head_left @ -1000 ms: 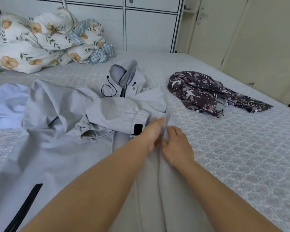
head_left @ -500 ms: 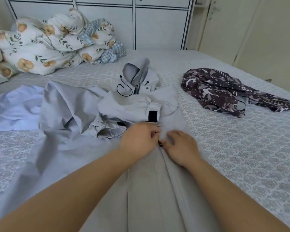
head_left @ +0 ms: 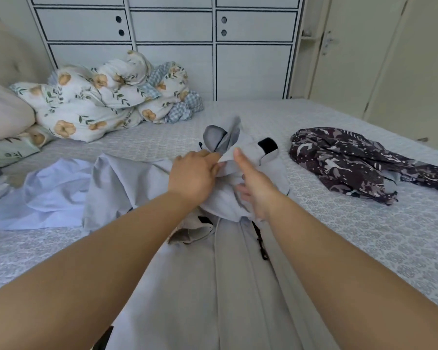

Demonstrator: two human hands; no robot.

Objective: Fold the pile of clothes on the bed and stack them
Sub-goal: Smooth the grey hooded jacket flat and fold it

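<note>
A light grey hooded jacket [head_left: 187, 286] lies lengthwise on the bed in front of me, its hood [head_left: 221, 137] toward the far side. My left hand [head_left: 194, 176] grips a bunched sleeve of the jacket near the chest. My right hand [head_left: 254, 188] holds the same sleeve from the right, thumb up on the fabric, and the cuff with a black tab [head_left: 267, 145] is lifted off the jacket. A dark patterned garment [head_left: 344, 164] lies crumpled to the right. A pale lilac garment [head_left: 51, 190] lies to the left.
The bed [head_left: 364, 248] has a grey patterned cover. A floral duvet [head_left: 99, 102] and pillows [head_left: 5, 114] are heaped at the far left. White cabinets [head_left: 213, 46] stand behind the bed, and cream doors [head_left: 377, 59] on the right.
Both hands moved from the jacket's zipper up to the sleeve, took hold of it and lifted it toward the hood. My view tilted up and forward.
</note>
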